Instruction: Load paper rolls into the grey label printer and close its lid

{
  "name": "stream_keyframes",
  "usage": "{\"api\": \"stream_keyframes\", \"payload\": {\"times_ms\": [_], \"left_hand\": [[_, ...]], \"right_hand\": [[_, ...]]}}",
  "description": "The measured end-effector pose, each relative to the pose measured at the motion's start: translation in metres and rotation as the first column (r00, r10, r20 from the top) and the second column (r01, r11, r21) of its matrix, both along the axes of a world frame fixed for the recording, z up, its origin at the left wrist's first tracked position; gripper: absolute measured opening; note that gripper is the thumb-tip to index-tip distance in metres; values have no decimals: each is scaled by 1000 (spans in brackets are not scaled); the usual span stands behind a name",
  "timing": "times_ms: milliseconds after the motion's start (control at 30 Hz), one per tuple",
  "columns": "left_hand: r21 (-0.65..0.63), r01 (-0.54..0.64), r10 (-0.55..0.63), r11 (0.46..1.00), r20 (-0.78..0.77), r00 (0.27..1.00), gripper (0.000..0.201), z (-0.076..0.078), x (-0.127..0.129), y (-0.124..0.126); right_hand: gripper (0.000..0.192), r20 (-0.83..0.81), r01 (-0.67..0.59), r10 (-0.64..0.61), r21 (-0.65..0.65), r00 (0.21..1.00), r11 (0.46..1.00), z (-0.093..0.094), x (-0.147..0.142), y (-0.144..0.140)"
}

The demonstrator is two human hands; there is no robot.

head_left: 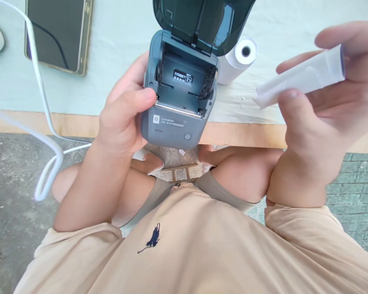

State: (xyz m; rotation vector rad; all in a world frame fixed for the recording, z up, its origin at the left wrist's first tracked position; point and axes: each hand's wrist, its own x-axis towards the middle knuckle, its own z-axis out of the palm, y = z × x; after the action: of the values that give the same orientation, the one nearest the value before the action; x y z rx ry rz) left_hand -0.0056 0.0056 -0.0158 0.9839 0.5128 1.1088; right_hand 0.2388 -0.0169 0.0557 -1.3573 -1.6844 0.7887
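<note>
Holding the printer (179, 94) steady in the left hand (122, 118), fingers wrapped round its side and lid (202, 20) tipped fully back, looks like the sound way to load it: the right hand (328, 110) pinches a paper roll (303, 75) off to the right, level with the empty bay. The printer overhangs the desk (248, 134) edge (a spare roll (237, 59) lies just behind). A cable (44, 106) and phone (58, 34) sit left, well apart.
</note>
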Motion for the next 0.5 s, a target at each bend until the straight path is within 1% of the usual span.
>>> {"api": "stream_keyframes", "payload": {"times_ms": [67,100,167,200,233,300,333,367,400,433,500], "left_hand": [[-31,14,-13,999,22,1000,51,1,0,0],[-41,30,-29,999,33,999,51,2,0,0],[-46,65,-62,997,50,997,51,2,-1,1],[-48,75,-73,996,52,996,51,1,-1,2],[-44,78,-76,996,52,996,51,1,-1,2],[-51,71,-68,996,58,996,50,2,-1,2],[-69,62,-58,996,62,996,49,3,0,1],[-87,51,-45,995,72,996,47,4,0,0],[-104,37,-28,994,86,996,46,6,0,-2],[-114,20,-8,993,104,995,44,7,1,-4],[-118,-21,38,993,140,989,39,10,1,-8]], "right_hand": [[36,151,24,-48,157,987,987,-7,5,7],[38,217,55,-99,200,971,978,-11,8,11],[42,324,129,-186,191,927,973,-19,14,18],[43,374,149,-201,163,905,975,-22,16,21],[46,421,157,-193,119,886,981,-23,18,23],[55,489,133,-144,56,861,989,-23,17,23],[59,502,112,-131,68,855,991,-21,15,22],[62,517,94,-136,108,845,990,-18,11,19],[59,527,74,-152,167,836,983,-15,5,17],[52,522,48,-171,239,835,970,-13,-2,14],[31,451,2,-189,383,872,924,-10,-17,9]]}}
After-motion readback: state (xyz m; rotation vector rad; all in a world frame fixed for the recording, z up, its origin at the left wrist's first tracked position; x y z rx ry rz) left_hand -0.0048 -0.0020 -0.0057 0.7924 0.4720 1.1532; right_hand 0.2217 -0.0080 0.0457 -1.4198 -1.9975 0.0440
